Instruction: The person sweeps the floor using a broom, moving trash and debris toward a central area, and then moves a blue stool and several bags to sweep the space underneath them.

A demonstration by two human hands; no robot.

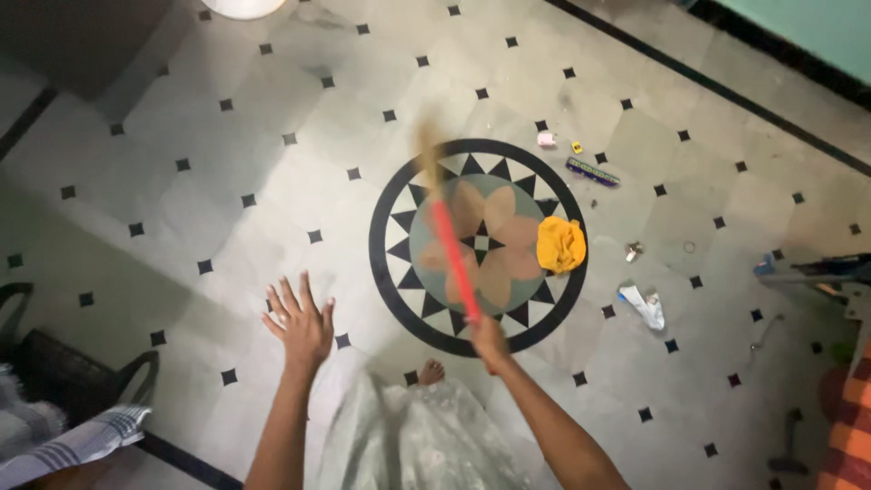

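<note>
My right hand (490, 338) grips the red handle of a broom (451, 254), which points away from me across the round star-and-flower floor medallion (388, 245); its straw-coloured head is blurred near the medallion's far edge. My left hand (299, 319) is held out over the pale tiles with fingers spread, holding nothing. A crumpled yellow cloth (560, 244) lies on the medallion's right side, apart from the broom. My bare foot (432, 370) shows below the medallion.
Small litter lies on the floor to the right: a white wrapper (643, 305), a long dark packet (592, 171), a pink scrap (545, 139). A dark chair with a striped cloth (77, 436) stands at lower left. Orange checked fabric (853, 417) is at the right edge.
</note>
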